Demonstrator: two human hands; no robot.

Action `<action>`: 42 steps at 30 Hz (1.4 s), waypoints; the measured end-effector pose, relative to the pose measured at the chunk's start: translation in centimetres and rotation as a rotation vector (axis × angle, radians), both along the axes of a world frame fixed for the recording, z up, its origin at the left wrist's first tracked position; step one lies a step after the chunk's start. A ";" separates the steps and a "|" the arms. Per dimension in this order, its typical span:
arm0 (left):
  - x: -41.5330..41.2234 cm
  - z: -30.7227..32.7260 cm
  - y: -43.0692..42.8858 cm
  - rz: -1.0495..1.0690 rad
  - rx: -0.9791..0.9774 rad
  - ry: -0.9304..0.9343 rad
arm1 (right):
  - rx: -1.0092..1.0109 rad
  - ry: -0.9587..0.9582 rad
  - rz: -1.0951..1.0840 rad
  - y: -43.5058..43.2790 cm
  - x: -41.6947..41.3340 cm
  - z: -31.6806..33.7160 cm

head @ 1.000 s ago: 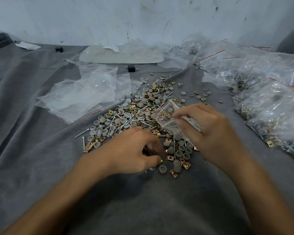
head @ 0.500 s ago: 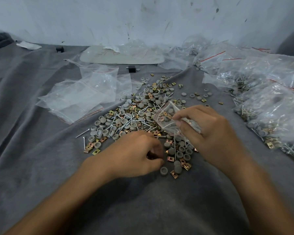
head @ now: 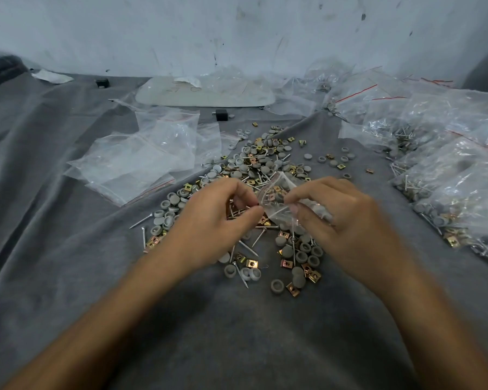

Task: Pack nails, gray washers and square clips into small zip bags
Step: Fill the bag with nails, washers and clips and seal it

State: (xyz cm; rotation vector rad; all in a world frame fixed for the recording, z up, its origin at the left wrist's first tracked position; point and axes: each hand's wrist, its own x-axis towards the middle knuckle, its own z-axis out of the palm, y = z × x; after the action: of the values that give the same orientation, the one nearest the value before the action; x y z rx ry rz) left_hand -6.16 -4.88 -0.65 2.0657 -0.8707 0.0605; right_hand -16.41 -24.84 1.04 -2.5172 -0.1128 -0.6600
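Empty bags (head: 141,161) left — hardware pile (head: 265,170) — filled bags (head: 448,170) right

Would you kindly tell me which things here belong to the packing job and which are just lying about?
Job: small zip bag held in the right hand, left hand at its mouth; loose pile of nails, washers and clips; empty zip bags; filled bags.
Lying about: black block; white board; paper scrap.

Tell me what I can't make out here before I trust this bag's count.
All in the head view:
Parts count inside the small zip bag: hidden by fingers of the right hand and crumpled plastic.
What the left hand pinches at the bag's mouth: covered by its own fingers, blurred.
The filled bags at right: cut off by the frame edge.
Marks on the pale board: too small.
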 end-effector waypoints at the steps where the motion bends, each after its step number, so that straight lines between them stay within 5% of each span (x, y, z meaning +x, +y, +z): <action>1: -0.2 0.0 -0.1 0.017 -0.062 0.005 | -0.005 -0.001 0.009 0.2 0.0 -0.1; 9: -0.1 0.4 0.1 -0.013 -0.039 -0.031 | -0.001 0.000 0.022 0.1 0.1 -0.2; 17: 1.2 0.7 1.4 -0.284 0.394 0.177 | 0.007 0.012 -0.013 -0.3 0.0 -0.1; 26: 1.1 0.2 1.5 -0.243 0.619 0.021 | 0.013 0.013 -0.003 -0.3 0.0 -0.1; 31: 1.6 0.1 1.5 -0.249 0.438 0.098 | 0.009 0.014 -0.003 -0.3 0.0 -0.1; 38: 1.7 0.1 1.1 -0.133 -0.167 0.160 | 0.010 0.059 0.011 0.1 -0.1 -0.1; 42: 0.8 -0.3 0.3 -0.172 -0.165 0.125 | -0.008 0.064 0.056 0.2 0.0 -0.1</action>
State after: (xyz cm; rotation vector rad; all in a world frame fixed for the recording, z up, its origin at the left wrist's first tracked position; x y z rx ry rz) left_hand -5.35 -4.63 -0.94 1.8145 -0.9309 -0.0862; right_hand -16.43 -24.68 0.98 -2.5306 -0.1632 -0.5575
